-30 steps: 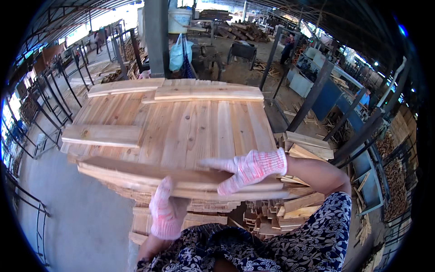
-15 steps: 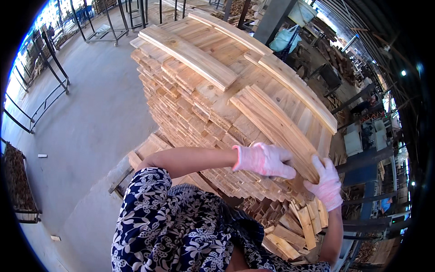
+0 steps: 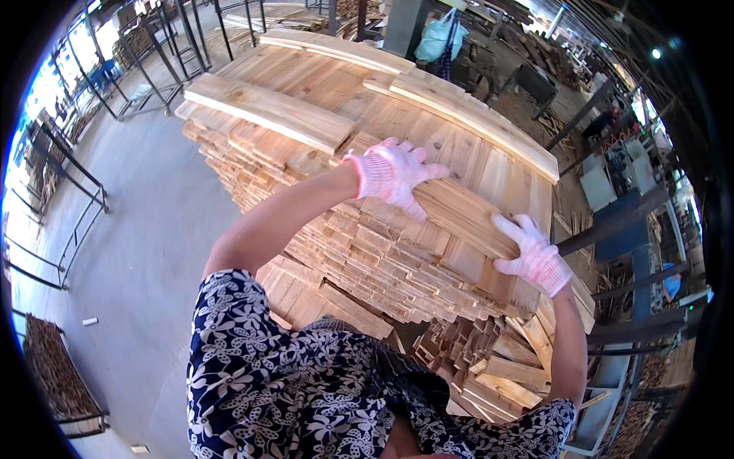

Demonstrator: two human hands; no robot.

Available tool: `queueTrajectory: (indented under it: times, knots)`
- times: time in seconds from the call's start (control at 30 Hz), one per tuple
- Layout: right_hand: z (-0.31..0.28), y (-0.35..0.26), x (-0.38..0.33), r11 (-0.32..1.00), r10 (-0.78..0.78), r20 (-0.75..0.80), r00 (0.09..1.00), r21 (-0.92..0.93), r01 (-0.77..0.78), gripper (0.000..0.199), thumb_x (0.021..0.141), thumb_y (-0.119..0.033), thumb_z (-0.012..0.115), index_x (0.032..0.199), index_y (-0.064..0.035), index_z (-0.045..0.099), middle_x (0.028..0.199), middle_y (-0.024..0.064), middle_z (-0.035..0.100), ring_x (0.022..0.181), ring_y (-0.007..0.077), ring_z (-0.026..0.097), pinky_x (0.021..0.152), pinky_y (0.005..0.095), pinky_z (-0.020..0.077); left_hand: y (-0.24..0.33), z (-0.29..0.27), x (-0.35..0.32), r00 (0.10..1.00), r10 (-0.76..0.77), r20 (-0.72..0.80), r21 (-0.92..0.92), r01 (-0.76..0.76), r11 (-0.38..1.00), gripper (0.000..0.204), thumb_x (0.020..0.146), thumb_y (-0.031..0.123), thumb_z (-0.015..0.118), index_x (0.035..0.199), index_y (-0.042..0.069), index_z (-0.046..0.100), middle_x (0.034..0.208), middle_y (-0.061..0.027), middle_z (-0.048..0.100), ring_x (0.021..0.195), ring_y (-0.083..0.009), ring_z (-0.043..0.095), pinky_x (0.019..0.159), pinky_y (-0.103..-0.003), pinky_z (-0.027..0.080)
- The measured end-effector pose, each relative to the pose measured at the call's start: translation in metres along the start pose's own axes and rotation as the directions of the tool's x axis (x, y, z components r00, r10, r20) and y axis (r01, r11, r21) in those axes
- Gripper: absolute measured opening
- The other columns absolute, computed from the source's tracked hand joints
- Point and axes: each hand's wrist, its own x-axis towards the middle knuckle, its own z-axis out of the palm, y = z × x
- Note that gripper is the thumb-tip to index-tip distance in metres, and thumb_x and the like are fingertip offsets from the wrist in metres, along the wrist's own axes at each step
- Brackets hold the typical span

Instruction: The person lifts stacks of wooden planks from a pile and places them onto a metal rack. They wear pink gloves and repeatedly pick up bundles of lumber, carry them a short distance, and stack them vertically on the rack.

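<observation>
My left hand (image 3: 396,176), in a pink-and-white knit glove, lies over the far part of a wooden plank (image 3: 466,216), fingers spread wide. At the plank's right end is my right hand (image 3: 533,254), gloved alike, its thumb and fingers straddling the end. The plank rests on top of a large stack of boards (image 3: 367,245); its far end is partly hidden under my left hand. Another loose pair of planks (image 3: 267,109) lies to the left on the stack. Long planks (image 3: 474,126) run along the stack's far edge.
Offcuts and short wood pieces (image 3: 505,367) are piled below the stack, near my body. Black metal rack frames (image 3: 84,206) stand on the concrete floor (image 3: 145,283) at left. A pale blue bag (image 3: 441,37) hangs behind the stack, and machinery (image 3: 612,180) is at right.
My left hand has moved forward and left along the plank, its fingers spreading. My right hand stays at the plank's near end. The whole view has shifted.
</observation>
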Motion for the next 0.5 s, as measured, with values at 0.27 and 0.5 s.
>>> queueTrajectory:
  times: [0.27,0.5]
  knots:
    - [0.01,0.048,-0.056,0.971,0.238,-0.446,0.863,0.118,-0.207,0.074,0.089,-0.036,0.071,0.153,-0.0115,0.043,0.148,0.0217,0.048,0.137,0.0387,0.045,0.117,0.0422,0.0343,-0.005,0.006,-0.001,1.0,-0.013,-0.007,0.056,0.013,0.998,0.102,0.078,0.076,0.064,0.159,0.022,0.032,0.136,-0.0146,0.053,0.129,-0.0331,0.051,0.109,-0.048,0.037]
    - [0.093,0.12,-0.092,0.322,0.794,-0.218,0.567,0.943,-0.089,0.063,0.1,-0.038,0.063,0.151,-0.0048,0.047,0.151,0.0112,0.049,0.135,0.0221,0.047,0.115,0.0353,0.0349,0.004,0.004,-0.003,0.989,0.142,-0.039,0.067,-0.14,0.988,0.087,0.089,0.065,0.059,0.161,0.025,0.029,0.139,-0.0192,0.049,0.127,-0.0358,0.051,0.108,-0.055,0.032]
